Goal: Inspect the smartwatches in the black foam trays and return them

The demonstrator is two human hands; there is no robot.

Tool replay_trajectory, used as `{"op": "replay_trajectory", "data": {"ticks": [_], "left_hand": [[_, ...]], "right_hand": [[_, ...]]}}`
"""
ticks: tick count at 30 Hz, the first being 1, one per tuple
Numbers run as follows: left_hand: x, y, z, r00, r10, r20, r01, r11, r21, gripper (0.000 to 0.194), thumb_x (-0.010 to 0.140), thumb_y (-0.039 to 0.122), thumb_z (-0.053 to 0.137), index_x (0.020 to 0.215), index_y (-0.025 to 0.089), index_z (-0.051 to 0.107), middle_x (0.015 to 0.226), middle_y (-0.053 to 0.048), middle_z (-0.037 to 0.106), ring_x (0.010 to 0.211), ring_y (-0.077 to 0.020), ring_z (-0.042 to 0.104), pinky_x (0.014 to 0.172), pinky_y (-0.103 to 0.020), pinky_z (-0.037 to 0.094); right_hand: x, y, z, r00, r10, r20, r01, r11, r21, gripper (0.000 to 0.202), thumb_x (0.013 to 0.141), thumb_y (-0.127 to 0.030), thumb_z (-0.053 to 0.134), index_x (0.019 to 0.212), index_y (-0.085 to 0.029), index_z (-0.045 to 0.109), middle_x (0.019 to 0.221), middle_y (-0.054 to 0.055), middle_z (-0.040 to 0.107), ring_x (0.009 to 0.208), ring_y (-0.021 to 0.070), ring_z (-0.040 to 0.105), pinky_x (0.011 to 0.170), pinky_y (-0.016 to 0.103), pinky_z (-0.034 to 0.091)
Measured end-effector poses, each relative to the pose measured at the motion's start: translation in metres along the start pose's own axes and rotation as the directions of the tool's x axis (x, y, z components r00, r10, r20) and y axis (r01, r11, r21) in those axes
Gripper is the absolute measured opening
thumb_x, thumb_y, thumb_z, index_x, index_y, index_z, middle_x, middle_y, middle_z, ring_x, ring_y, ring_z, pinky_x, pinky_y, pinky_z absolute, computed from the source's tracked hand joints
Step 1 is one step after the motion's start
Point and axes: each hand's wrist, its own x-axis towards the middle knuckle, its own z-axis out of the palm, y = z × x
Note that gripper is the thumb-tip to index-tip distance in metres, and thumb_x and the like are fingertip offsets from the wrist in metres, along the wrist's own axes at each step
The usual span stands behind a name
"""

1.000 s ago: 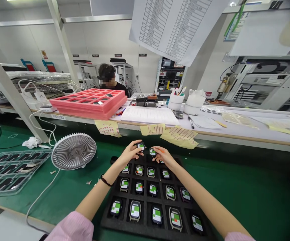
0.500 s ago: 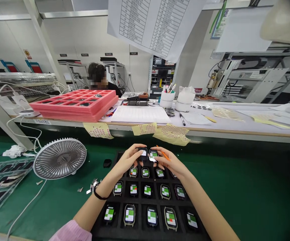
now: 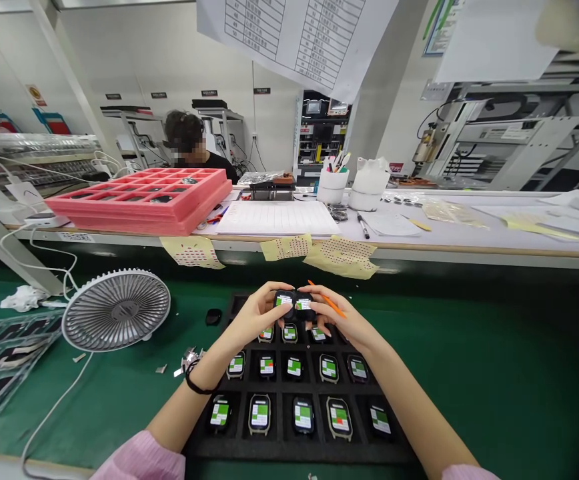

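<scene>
My left hand (image 3: pixel 259 312) is closed around a black smartwatch case (image 3: pixel 284 299) with a lit white and green screen. In my right hand (image 3: pixel 338 313) is a second black smartwatch case (image 3: pixel 304 305), also lit, held right beside the first. An orange stick-like tool (image 3: pixel 327 299), perhaps a pen, lies across the fingers of my right hand. Both hands are above the far part of a black compartment tray (image 3: pixel 289 450). Strapless smartwatches (image 3: pixel 303 415) with green and white screens sit in its compartments, several per row. My hands hide part of the far rows.
A round fan (image 3: pixel 117 310) stands left of the tray, with a small black piece (image 3: pixel 213 317) between them. Clear trays (image 3: pixel 9 360) lie far left. On the raised shelf are a pink foam tray (image 3: pixel 139 217), papers (image 3: pixel 278 219) and a pen cup (image 3: pixel 332 185). A person (image 3: pixel 189 140) sits beyond.
The two watch cases have come side by side, and the right one's screen is turned differently. The view has tilted down slightly. Both hands keep their hold.
</scene>
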Motion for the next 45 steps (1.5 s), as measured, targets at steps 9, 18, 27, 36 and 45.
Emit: {"op": "replay_trajectory", "data": {"ticks": [9, 18, 27, 36, 45], "left_hand": [[0.002, -0.009, -0.003, 1.0, 0.009, 0.03, -0.009, 1.0, 0.014, 0.04, 0.086, 0.048, 0.053, 0.117, 0.022, 0.056, 0.083, 0.0, 0.055, 0.061, -0.0098, 0.058, 0.046, -0.019, 0.038], [-0.002, -0.002, -0.001, 1.0, 0.0, 0.013, 0.0, 1.0, 0.002, 0.039, 0.082, 0.044, 0.062, 0.112, 0.02, 0.056, 0.086, -0.001, 0.059, 0.057, -0.007, 0.051, 0.047, -0.018, 0.037], [-0.004, -0.002, -0.003, 1.0, -0.002, 0.027, 0.002, 1.0, 0.0, 0.041, 0.085, 0.051, 0.055, 0.113, 0.021, 0.056, 0.081, 0.001, 0.056, 0.056, -0.0076, 0.052, 0.046, -0.018, 0.037], [-0.005, -0.001, -0.001, 1.0, 0.005, 0.002, -0.005, 1.0, 0.02, 0.036, 0.085, 0.046, 0.058, 0.111, 0.021, 0.057, 0.084, 0.0, 0.058, 0.055, -0.0069, 0.05, 0.047, -0.018, 0.036], [-0.004, -0.002, -0.002, 1.0, -0.007, -0.001, 0.007, 1.0, 0.02, 0.043, 0.086, 0.051, 0.053, 0.115, 0.019, 0.056, 0.079, 0.001, 0.054, 0.056, -0.0086, 0.053, 0.045, -0.018, 0.037]], "right_hand": [[-0.001, -0.004, -0.001, 1.0, -0.004, -0.005, 0.004, 1.0, 0.014, 0.034, 0.081, -0.034, 0.066, 0.112, -0.022, 0.059, 0.093, 0.004, 0.06, 0.058, 0.0108, 0.063, 0.037, 0.018, 0.038], [-0.007, -0.011, 0.004, 1.0, 0.002, -0.016, -0.002, 1.0, -0.004, 0.032, 0.085, -0.04, 0.062, 0.111, -0.022, 0.06, 0.093, 0.004, 0.062, 0.06, 0.0112, 0.063, 0.04, 0.019, 0.041], [-0.007, -0.008, 0.01, 0.998, 0.003, -0.068, -0.004, 1.0, -0.01, 0.031, 0.078, -0.037, 0.069, 0.105, -0.023, 0.062, 0.09, 0.003, 0.064, 0.051, 0.0086, 0.059, 0.037, 0.019, 0.037], [-0.012, -0.012, 0.011, 0.996, -0.023, -0.087, 0.023, 1.0, -0.002, 0.028, 0.083, -0.04, 0.063, 0.104, -0.023, 0.062, 0.087, 0.002, 0.063, 0.052, 0.0095, 0.06, 0.037, 0.019, 0.035], [-0.013, -0.014, 0.008, 0.998, -0.022, -0.065, 0.021, 1.0, -0.014, 0.03, 0.085, -0.041, 0.061, 0.108, -0.021, 0.06, 0.082, 0.002, 0.06, 0.054, 0.0101, 0.059, 0.039, 0.019, 0.036]]}}
